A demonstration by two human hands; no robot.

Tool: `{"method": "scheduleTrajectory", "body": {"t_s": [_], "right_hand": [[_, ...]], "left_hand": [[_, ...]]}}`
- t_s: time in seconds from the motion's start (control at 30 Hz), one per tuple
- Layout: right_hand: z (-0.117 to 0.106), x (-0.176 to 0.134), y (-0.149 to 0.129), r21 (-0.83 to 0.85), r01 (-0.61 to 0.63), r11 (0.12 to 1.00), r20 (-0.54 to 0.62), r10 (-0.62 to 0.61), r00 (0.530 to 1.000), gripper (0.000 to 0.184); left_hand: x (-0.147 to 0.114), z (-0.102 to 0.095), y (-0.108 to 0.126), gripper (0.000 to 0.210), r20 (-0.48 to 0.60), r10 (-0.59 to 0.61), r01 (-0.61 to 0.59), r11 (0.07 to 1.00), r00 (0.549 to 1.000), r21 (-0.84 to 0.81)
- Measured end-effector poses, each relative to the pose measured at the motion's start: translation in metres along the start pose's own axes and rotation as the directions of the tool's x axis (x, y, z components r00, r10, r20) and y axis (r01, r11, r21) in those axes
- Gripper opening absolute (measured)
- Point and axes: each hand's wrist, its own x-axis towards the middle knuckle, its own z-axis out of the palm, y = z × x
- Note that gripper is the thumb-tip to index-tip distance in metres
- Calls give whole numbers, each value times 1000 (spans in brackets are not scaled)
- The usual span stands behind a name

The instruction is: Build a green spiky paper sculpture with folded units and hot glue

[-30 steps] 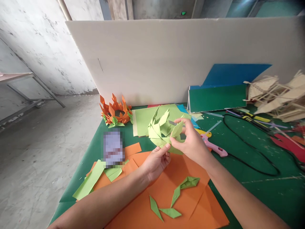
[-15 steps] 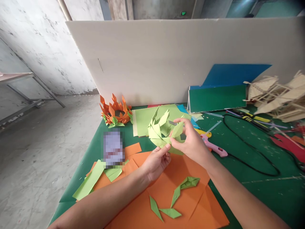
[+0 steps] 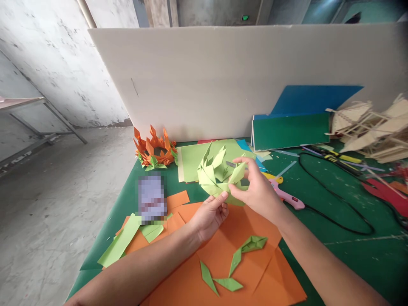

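Above the table (image 3: pixel 376 255), partly covered by orange paper (image 3: pixel 270 280), a light-green folded-paper ring (image 3: pixel 208 175) is pinched at its near edge by the left hand (image 3: pixel 211 217) and at its right side by the right hand (image 3: pixel 257 183).

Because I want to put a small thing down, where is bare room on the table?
Widest: green tabletop right of the right forearm, nearer than the black cable. Smaller: a strip between the pixelated item and light-green sheet. Crowded: orange paper bearing folded green pieces.
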Motion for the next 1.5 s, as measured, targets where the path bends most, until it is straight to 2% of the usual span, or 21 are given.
{"method": "scheduleTrajectory", "body": {"t_s": [0.1,0.33,0.47,0.57,0.63,0.7,0.77,0.83,0.9,0.97,1.07,1.13,1.2,1.3,1.33,1.4,1.47,1.5], "right_hand": [[1,0,2,-14,35,999,-23,-35,999,52],[2,1,2,88,68,994,-28,-65,997,53],[0,-1,-1,-1,108,994,-63,-108,992,51],[-5,-1,-3,-106,148,983,-57,-155,986,61],[-11,0,-2,-208,196,958,-55,-211,976,72],[-20,2,5,-279,231,932,-77,-261,962,79],[-33,2,19,-290,214,933,-140,-262,955,75],[-47,1,41,-311,136,941,-247,-219,944,57],[-62,-3,69,-384,-14,923,-315,-117,942,34],[-76,-9,97,-411,-182,893,-312,50,949,28],[-90,-16,132,-379,-359,853,-208,300,931,31],[-93,-18,146,-362,-399,843,-72,401,913,34],[-93,-19,153,-378,-356,854,62,407,911,41],[-87,-18,155,-483,-225,846,126,322,938,47],[-85,-18,154,-518,-193,833,126,297,946,46],[-82,-18,152,-550,-165,819,130,279,951,41],[-82,-18,151,-542,-183,820,135,300,945,37],[-82,-17,150,-536,-199,820,130,314,941,36]], "left_hand": [[-1,1,1,35,3,-10,10,1000,1000,-13],[2,-3,1,33,35,-17,18,999,999,-31],[4,-4,0,25,93,-10,13,999,996,-31],[3,-2,-1,17,136,26,-27,1000,990,5],[0,0,0,12,132,39,-50,996,990,77],[-3,1,1,14,118,40,-65,974,992,216],[-4,0,4,20,105,30,-71,907,994,415],[-5,-2,8,28,94,5,-63,779,996,624],[-4,-4,11,32,105,-3,-79,640,994,764],[-3,-7,14,35,148,6,-129,530,989,838],[-4,-9,13,35,255,-16,-236,325,967,916],[-9,-9,10,30,351,-59,-339,153,935,928],[-15,-7,4,23,429,-125,-429,30,895,903],[-26,-3,-5,27,478,-177,-501,-130,861,855],[-28,-3,-7,27,500,-183,-528,-163,847,834],[-31,-3,-9,22,538,-202,-570,-168,818,804],[-31,-4,-7,18,535,-228,-565,-97,814,819],[-29,-5,-6,17,510,-239,-533,-42,826,845]]}}
